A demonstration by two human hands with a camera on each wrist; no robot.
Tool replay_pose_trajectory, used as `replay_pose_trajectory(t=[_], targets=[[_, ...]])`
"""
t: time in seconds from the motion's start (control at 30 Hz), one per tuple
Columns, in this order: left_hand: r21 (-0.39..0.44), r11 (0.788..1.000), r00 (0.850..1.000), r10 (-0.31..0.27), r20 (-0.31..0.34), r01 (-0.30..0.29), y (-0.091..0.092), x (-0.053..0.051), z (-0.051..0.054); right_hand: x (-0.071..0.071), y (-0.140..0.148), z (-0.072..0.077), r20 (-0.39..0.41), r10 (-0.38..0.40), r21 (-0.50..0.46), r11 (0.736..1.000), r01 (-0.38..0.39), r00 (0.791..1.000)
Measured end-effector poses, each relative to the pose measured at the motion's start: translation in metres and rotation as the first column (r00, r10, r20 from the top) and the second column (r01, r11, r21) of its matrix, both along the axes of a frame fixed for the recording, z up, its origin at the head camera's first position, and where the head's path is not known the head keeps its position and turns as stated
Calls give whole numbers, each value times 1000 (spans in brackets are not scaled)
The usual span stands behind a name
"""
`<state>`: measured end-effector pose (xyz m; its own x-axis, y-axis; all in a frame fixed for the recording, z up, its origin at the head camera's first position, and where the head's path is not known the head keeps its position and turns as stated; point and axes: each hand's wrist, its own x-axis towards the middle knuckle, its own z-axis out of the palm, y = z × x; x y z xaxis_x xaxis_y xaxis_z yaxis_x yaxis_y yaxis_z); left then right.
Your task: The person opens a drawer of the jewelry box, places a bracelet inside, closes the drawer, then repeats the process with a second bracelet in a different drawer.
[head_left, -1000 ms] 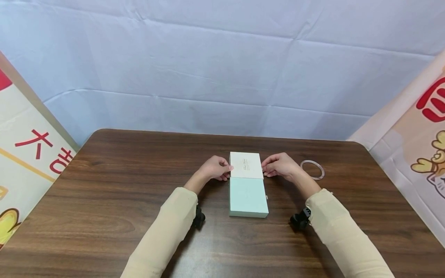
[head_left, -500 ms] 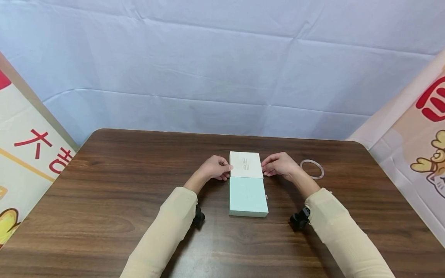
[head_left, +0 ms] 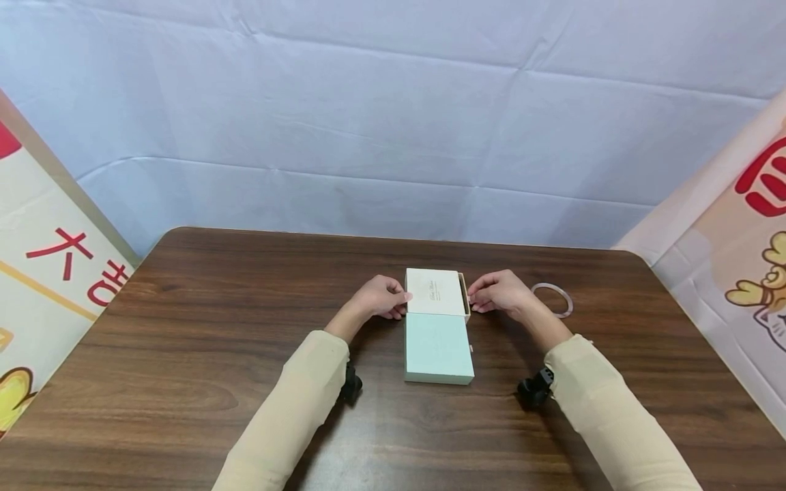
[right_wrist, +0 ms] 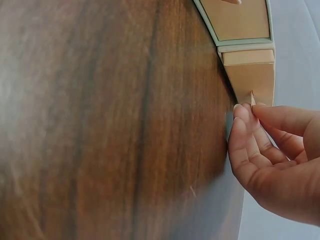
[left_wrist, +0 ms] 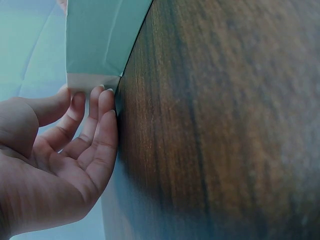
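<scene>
A white drawer box (head_left: 434,292) with small printed lettering lies on the table, its tan drawer (right_wrist: 248,77) partly out to the right. My right hand (head_left: 500,293) pinches the small pull tab (right_wrist: 252,98) on the drawer's front between thumb and fingers. At the opposite end, my left hand (head_left: 382,296) holds the white box's left edge, thumb on top and fingertips at its side. A mint green box (head_left: 438,348) sits directly in front of the white one, touching or nearly touching it; a small tab pokes from its right side.
To the right of my right hand lies a pale ring-shaped bangle (head_left: 568,300). Everything rests on a brown wood-grain table (head_left: 245,307). A pale cloth (head_left: 368,123) hangs behind it, and printed banners flank both sides.
My right hand has shifted slightly right, and the white box's drawer has slid partly out with it. The left hand, the mint box and the bangle have stayed put.
</scene>
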<state>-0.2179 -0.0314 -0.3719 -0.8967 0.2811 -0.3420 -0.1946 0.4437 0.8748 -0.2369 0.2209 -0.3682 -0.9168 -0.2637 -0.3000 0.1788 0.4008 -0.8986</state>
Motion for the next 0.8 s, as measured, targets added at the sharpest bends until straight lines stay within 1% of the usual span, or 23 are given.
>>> replay_pose_trajectory(t=[0.43,0.8], targets=[[-5,1000,1000,4,4,-4,1,0,0,1,7,1,3,-12,-2,1000,12,1000],[-5,1000,1000,0,-6,0,1,1,0,3,12,3,3,-34,35,999,34,999]])
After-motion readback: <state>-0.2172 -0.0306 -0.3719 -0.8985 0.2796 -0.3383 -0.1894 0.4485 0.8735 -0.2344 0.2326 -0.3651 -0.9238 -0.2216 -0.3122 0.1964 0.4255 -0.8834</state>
